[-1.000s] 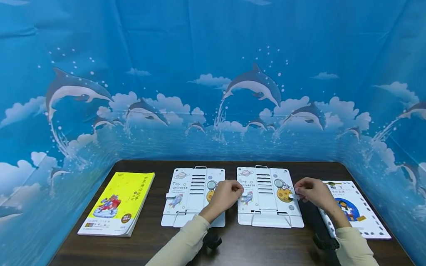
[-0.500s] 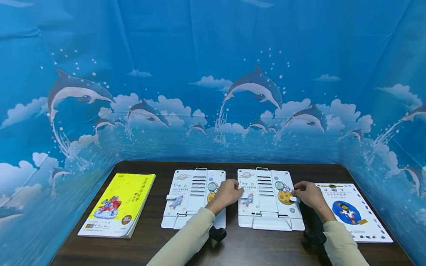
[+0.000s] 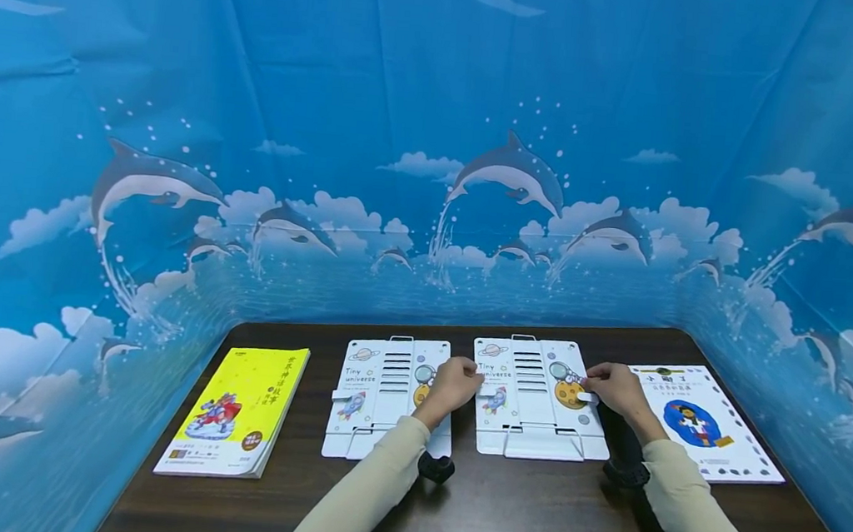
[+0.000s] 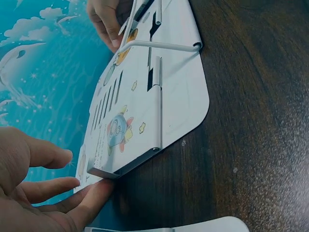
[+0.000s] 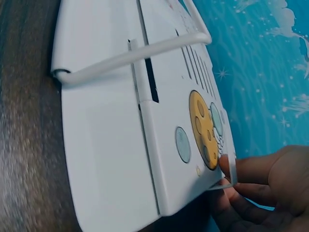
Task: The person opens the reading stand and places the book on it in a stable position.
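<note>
A white metal book stand point(image 3: 534, 400) printed with "Tiny universe" and a space scene lies on the dark table, between my two hands. At its right edge my right hand point(image 3: 618, 387) pinches the side clip point(image 5: 232, 170) area, thumb in front and fingers behind. My left hand point(image 3: 452, 387) is at the opposite edge. In the left wrist view its fingertips point(image 4: 104, 186) touch the lower edge near the left clip point(image 4: 104, 173), while the thumb point(image 4: 60, 157) stays apart from the stand. A second matching book stand point(image 3: 364, 395) lies to the left, partly hidden by my left hand and forearm.
A yellow book point(image 3: 235, 410) lies at the table's left side. A white book point(image 3: 707, 422) with a round blue picture lies at the right, just past my right hand. Behind the dark table point(image 3: 520, 515) hangs a blue dolphin curtain point(image 3: 332, 125).
My right hand has shifted slightly left against the stand's right edge, uncovering more of the white book. My left hand stays at the left edge, barely moved. The books have stayed put.
</note>
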A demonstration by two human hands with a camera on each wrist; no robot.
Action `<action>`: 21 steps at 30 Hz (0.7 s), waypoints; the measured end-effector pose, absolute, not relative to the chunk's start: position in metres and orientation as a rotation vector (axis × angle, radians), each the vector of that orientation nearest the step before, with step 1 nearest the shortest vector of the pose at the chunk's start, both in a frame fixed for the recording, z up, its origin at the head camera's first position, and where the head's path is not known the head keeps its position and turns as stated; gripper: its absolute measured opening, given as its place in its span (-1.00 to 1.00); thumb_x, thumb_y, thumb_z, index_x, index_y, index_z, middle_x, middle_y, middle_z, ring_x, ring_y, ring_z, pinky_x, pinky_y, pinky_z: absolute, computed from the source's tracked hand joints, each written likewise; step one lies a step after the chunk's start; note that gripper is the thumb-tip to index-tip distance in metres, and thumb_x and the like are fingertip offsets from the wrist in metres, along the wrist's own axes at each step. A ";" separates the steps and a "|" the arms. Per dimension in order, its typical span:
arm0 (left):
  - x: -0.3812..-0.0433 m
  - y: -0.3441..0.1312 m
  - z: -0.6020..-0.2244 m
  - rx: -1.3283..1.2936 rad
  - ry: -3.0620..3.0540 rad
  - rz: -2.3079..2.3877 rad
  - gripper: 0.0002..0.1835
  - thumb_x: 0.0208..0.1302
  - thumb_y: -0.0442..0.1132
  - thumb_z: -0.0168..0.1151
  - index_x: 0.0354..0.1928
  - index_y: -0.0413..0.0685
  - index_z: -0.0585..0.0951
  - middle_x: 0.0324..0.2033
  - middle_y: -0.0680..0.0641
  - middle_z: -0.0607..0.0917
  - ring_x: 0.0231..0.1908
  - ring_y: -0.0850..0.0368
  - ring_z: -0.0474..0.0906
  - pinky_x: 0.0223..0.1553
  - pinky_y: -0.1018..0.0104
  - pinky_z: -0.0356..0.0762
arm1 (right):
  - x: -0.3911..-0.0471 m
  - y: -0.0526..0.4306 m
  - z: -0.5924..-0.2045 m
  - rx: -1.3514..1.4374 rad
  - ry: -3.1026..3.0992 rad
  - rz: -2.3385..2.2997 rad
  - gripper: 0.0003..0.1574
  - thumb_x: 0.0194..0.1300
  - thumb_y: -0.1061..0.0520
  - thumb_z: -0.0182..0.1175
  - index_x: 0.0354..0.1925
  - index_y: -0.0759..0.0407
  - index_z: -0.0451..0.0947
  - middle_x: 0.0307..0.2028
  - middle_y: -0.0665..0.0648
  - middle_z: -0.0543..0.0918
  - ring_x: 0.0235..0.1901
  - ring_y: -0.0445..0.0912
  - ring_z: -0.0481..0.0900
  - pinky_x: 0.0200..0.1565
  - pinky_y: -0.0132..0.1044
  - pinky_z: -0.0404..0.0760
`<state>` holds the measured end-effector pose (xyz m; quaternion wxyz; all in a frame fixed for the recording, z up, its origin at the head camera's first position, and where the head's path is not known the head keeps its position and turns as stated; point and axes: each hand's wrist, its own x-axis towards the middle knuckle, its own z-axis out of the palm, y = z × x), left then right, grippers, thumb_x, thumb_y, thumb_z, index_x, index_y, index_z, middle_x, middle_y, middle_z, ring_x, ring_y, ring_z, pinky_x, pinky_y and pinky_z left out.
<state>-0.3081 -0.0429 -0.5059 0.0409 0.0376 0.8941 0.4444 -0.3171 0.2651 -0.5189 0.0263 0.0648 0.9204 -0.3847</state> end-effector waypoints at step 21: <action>-0.310 -0.043 -0.499 0.036 2.721 1.644 -0.69 0.38 -0.32 0.33 0.12 -0.25 0.72 -0.20 -0.07 0.75 -0.24 0.19 0.61 -0.19 0.35 0.61 | -0.308 0.266 -0.494 0.301 2.763 -1.398 -0.57 0.51 0.10 0.26 0.10 0.45 0.55 -0.11 0.34 0.65 -0.23 0.02 0.62 -0.22 -0.22 0.57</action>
